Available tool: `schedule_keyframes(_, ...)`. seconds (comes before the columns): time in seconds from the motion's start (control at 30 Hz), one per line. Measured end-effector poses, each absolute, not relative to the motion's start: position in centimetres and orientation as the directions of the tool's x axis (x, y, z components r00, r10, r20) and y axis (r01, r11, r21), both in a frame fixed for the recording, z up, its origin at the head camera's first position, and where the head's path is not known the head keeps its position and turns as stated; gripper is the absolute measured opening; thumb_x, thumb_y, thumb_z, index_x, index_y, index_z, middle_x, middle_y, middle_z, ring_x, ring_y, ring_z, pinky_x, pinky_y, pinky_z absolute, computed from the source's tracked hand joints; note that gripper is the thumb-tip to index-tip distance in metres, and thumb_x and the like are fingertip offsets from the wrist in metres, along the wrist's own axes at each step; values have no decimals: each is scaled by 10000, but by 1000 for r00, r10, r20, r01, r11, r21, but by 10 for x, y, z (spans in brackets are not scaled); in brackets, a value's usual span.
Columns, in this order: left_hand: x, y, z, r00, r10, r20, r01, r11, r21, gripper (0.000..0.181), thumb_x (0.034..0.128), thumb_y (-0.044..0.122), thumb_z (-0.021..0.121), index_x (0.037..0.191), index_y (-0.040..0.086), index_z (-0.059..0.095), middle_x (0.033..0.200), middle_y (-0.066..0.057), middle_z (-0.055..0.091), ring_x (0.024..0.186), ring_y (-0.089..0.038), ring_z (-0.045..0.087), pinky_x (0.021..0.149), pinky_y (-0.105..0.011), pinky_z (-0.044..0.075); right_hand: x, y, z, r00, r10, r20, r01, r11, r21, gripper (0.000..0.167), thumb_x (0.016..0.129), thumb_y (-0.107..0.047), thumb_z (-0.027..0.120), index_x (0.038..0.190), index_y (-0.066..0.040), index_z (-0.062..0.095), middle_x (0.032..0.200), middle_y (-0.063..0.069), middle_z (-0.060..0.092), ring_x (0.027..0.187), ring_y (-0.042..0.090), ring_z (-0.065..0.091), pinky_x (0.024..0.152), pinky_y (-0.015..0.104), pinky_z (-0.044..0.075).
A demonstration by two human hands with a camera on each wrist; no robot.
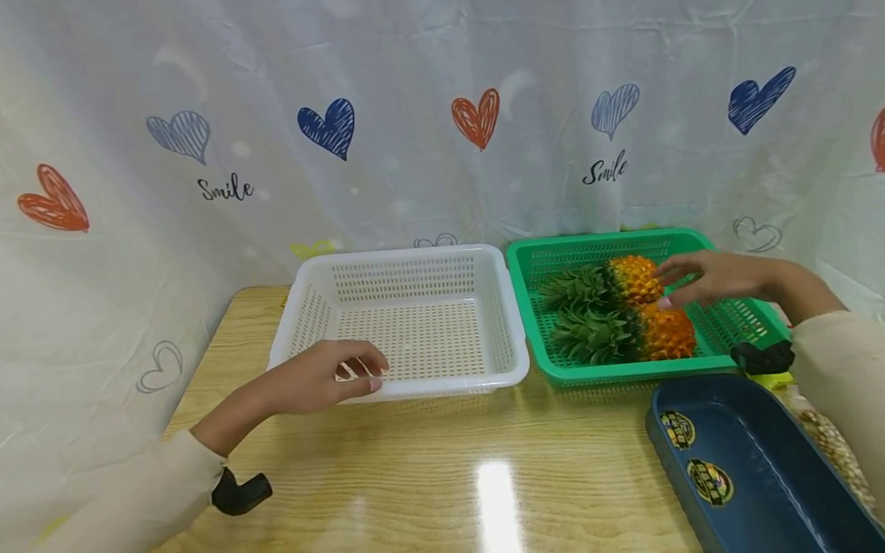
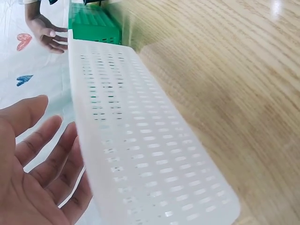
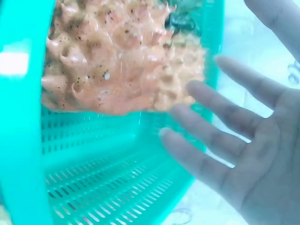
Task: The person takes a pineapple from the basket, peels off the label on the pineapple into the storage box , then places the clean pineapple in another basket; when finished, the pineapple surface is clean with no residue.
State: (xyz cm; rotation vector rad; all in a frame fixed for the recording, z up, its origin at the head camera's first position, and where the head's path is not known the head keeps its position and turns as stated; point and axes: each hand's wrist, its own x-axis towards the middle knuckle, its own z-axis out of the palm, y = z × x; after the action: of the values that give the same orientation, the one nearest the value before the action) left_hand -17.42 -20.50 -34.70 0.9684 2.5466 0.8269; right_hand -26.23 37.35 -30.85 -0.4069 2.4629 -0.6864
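Two pineapples with green crowns lie side by side in the green basket [image 1: 595,376], crowns to the left. My right hand [image 1: 713,278] hovers over them, close to the far pineapple [image 1: 633,278] and above the near pineapple [image 1: 667,332]. In the right wrist view its spread fingers [image 3: 215,112] hold nothing and stand apart from the orange fruit [image 3: 117,61]. At the near left rim of the white basket [image 1: 413,262] is my left hand [image 1: 324,377], fingers loosely bent with nothing between them. Whether it touches the rim cannot be told. The white basket holds nothing.
A dark blue tray [image 1: 776,494] with round stickers stands at the front right, against the green basket's near side. Behind the baskets hangs a white curtain [image 1: 410,183] with printed hearts. The wooden table [image 1: 401,491] reaches in front of the white basket.
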Motion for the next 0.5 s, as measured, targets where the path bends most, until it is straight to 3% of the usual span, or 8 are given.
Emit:
schedule_keyframes(0.2,-178,-199,-330,-718,695,-31,557,601,574,325,1020,378,590,1264,169,640,1164,31,691,1040,-137,651,895,-367,540,-253,353,-299,-856,-438,-273,-250,815,-523,651,969,-327,670,1480,-5,426,1470,263,466,1286,503,485,948,605,483)
schedule_keyframes(0.5,-168,-185,-318,-712,692,114,645,582,495,358,1004,337,631,1324,179,612,1173,35,677,1029,-128,666,885,-400,550,-223,298,-294,-860,-507,-64,-413,763,-498,612,912,-372,742,1435,-142,521,1445,145,533,1297,401,509,966,621,463)
